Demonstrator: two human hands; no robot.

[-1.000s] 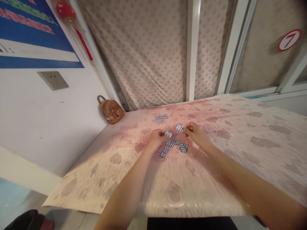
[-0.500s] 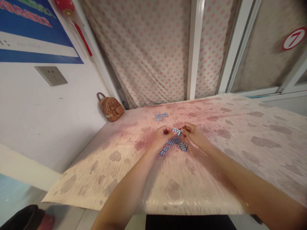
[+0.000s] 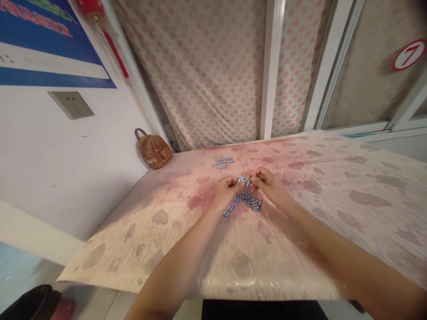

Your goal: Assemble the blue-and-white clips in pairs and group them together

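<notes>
Above the table, a small flat blue-and-white striped piece is held up between both hands. My left hand pinches its left end with thumb and fingers. At the right end, the thumb and bent fingers of my right hand close on its edge. Just below them lies a loose pile of similar striped pieces, some overlapping. One separate striped piece rests left of the pile, under my left wrist. Farther back, several more pieces sit in small rows. Their exact kind is too small to tell.
A patterned cloth covers the table. At its back left corner a small brown backpack-shaped bag leans by the wall. Behind the table hangs a dotted curtain. A wall socket is on the left.
The held piece has shifted slightly left and up with my left hand's fingers. My right hand's fingers have moved a little at its edge. The pieces on the table look the same.
</notes>
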